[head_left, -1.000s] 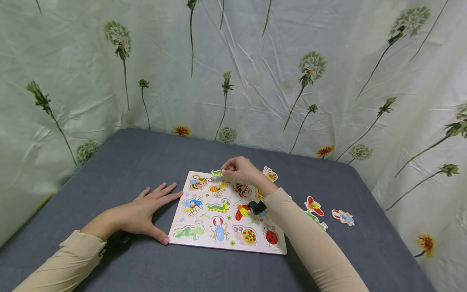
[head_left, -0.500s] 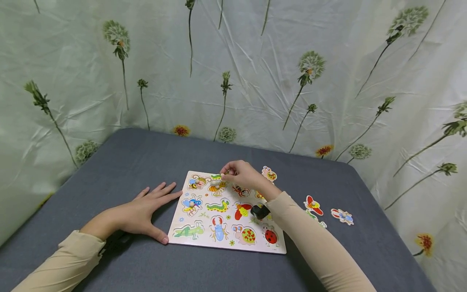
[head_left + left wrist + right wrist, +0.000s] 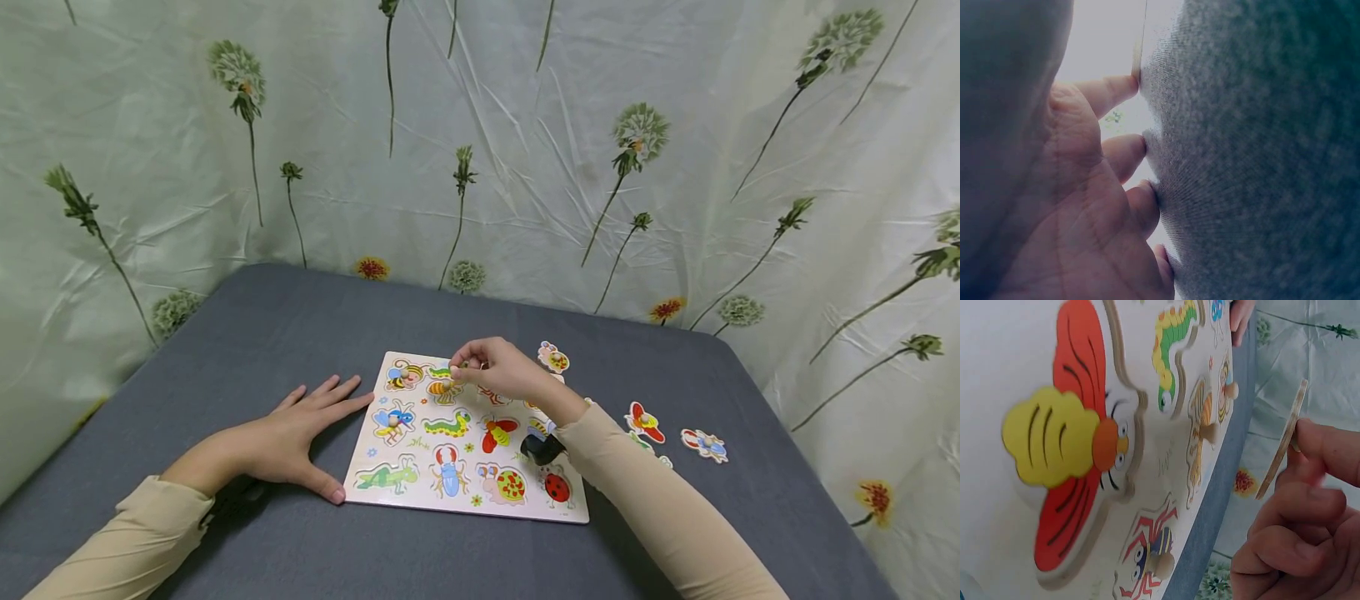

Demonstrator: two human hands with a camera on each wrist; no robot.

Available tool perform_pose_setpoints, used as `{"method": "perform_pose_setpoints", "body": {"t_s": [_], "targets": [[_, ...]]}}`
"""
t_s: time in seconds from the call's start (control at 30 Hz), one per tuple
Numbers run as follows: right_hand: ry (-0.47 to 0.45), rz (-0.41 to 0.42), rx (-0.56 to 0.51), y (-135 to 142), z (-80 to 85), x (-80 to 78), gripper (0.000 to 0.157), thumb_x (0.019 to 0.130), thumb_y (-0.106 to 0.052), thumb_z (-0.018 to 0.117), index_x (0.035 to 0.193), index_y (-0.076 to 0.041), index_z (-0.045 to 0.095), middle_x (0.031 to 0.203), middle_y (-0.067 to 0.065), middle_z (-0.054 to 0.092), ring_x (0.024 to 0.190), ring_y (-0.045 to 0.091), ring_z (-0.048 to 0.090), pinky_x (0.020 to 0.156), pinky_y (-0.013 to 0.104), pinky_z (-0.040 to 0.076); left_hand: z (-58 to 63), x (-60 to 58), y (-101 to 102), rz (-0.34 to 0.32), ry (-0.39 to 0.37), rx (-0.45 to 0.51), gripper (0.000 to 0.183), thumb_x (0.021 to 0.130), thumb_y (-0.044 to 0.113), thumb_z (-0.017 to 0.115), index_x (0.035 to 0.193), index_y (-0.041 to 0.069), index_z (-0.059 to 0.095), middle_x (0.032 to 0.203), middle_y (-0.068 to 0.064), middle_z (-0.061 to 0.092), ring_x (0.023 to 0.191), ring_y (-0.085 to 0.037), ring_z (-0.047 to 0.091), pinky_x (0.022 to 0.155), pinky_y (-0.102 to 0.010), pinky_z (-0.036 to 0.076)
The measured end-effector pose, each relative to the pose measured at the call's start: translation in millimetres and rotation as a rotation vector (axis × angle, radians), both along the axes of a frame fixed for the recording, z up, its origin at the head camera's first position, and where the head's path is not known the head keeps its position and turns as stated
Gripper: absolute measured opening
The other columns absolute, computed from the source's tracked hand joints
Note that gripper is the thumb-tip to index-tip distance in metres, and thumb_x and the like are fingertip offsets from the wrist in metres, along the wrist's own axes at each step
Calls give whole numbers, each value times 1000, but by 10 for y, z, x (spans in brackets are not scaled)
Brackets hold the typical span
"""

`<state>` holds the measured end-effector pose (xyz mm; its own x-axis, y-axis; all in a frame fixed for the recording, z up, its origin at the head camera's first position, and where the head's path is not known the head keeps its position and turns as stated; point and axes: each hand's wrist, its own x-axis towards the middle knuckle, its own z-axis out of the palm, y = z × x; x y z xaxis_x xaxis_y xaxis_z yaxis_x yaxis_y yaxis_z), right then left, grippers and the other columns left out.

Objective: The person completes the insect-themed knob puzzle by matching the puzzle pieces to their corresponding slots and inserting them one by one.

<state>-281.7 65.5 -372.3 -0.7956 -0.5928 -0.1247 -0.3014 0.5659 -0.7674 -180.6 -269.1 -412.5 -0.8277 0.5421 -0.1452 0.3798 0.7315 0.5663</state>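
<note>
A wooden insect peg puzzle board [image 3: 540, 510] lies on the table. My left hand [image 3: 288, 442] rests spread on the cloth, with the index fingertip and thumb tip at the board's left edge. Between thumb and fingers, my right hand [image 3: 498, 367] pinches a green caterpillar piece [image 3: 438, 373] over the board's back row. The right wrist view shows this thin wooden piece [image 3: 1285, 444] edge-on, tilted and held above the board. On the board, the caterpillar recess [image 3: 1172, 347] shows its picture. A bee piece [image 3: 445, 390] and a spider piece [image 3: 1154, 556] sit in their places.
Right of the board lie a red-winged piece [image 3: 645, 422], a beetle piece [image 3: 705, 446] and a green piece partly hidden by the right sleeve. A snail piece [image 3: 553, 358] lies behind the board. A flowered curtain [image 3: 525, 208] hangs beyond the grey table [image 3: 322, 308].
My right hand has moved slightly nearer and down with the caterpillar piece, from the board's back edge to over its back row. The left hand stays put.
</note>
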Motion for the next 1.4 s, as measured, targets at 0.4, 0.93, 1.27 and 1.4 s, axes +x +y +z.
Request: {"method": "perform_pose_setpoints", "body": {"t_s": [0.4,0.93,1.27,1.4], "targets": [[52,19,14,-25,-23,142,18,107,-20,68,116,-6,75,70,-4,42,62,13,36,67,26,36,1,8,-3,1,-4,7,129,69,68,93,172,23,30,181,-20,11,165,-55,2,120,-84,0],[-78,-8,7,-9,-104,294,15,105,-18,71,115,-8,74,55,-8,32,44,9,27,45,24,26,14,-3,3,-5,-1,3,129,69,68,93,172,23,30,181,-19,10,165,-54,2,120,-84,-1],[-74,-40,33,-36,-177,393,11,102,-18,74,110,-11,77,53,-7,35,45,8,31,47,24,29,15,-6,0,-7,-4,1,129,69,68,93,172,23,30,182,-19,9,165,-55,2,120,-84,-1],[-76,-58,64,-50,-220,419,9,101,-19,75,107,-12,76,52,-7,35,43,9,32,46,24,29,11,-3,-1,-3,-9,5,129,69,69,93,172,23,30,182,-18,9,165,-54,1,120,-84,-2]]}}
